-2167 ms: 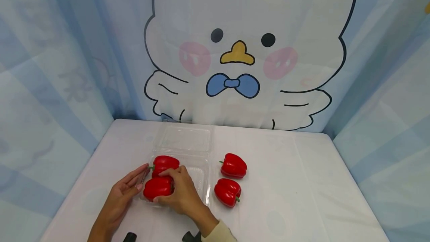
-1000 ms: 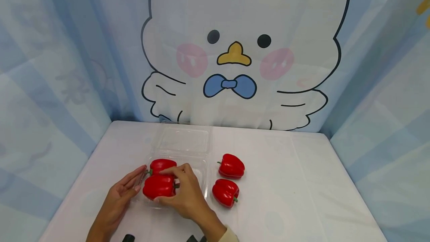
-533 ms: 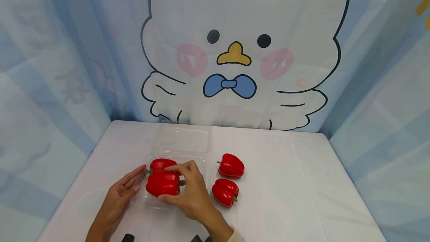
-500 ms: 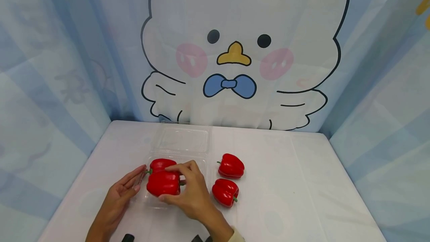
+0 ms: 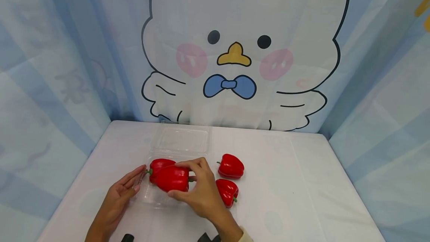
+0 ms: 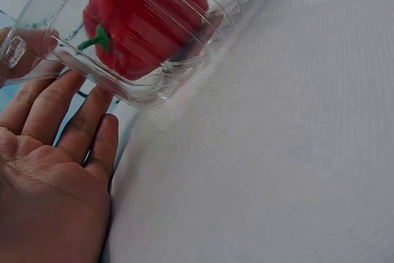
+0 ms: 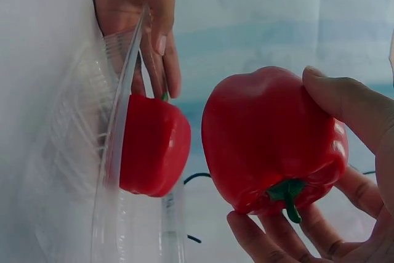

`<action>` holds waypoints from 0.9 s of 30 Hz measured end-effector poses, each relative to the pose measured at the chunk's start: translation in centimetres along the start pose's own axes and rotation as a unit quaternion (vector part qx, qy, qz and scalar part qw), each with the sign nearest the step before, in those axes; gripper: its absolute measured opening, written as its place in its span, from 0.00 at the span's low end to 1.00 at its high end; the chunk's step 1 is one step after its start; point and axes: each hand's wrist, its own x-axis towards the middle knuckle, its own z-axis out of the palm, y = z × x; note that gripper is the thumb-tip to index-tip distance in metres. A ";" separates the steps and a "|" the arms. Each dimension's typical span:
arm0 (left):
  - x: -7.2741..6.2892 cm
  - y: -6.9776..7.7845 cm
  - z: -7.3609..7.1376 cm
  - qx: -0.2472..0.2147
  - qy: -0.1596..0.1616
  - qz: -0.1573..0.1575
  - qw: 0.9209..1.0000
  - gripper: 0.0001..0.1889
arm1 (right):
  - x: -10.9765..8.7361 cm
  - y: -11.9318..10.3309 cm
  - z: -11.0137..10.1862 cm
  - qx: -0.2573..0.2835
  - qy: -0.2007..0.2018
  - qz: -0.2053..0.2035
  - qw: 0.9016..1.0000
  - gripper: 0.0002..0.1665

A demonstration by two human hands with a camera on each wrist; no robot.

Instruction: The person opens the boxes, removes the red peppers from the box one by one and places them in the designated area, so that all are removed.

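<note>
My right hand (image 5: 206, 189) grips a red bell pepper (image 5: 173, 178) by its sides, thumb in front and fingers behind. In the right wrist view this bell pepper (image 7: 271, 140) is raised clear of the container, its green stem facing the palm. A second red bell pepper (image 5: 158, 166) sits in the clear plastic container (image 5: 158, 199), partly hidden in the head view. My left hand (image 5: 119, 193) pinches the container's left wall, with its fingers outside. Through that wall the left wrist view shows the bell pepper inside (image 6: 141, 23).
Two more red bell peppers, one farther back (image 5: 231, 166) and one nearer (image 5: 227, 192), lie right of the container. The container's hinged lid (image 5: 183, 140) lies folded back on the white table (image 5: 289, 193). A curtain (image 5: 235, 111) with a cartoon bird hangs behind the table.
My right hand has lifted its bell pepper from the container's front left and carried it rightward, partly over the one behind. My left hand has stayed at the container's wall.
</note>
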 end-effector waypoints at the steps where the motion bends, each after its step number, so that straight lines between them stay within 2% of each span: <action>1: 0.0 0.0 0.0 -0.002 -0.001 0.000 1.000 0.34 | 0.0 0.0 -0.1 0.000 0.002 -0.002 1.000 0.38; 10: 0.2 0.3 -0.1 0.000 0.006 -0.024 1.000 0.35 | -0.3 0.3 -1.5 -0.006 0.026 -0.013 1.000 0.38; 27: 0.2 0.4 0.0 0.003 0.010 -0.033 0.999 0.36 | -0.9 1.3 -4.4 -0.024 0.084 0.002 0.996 0.39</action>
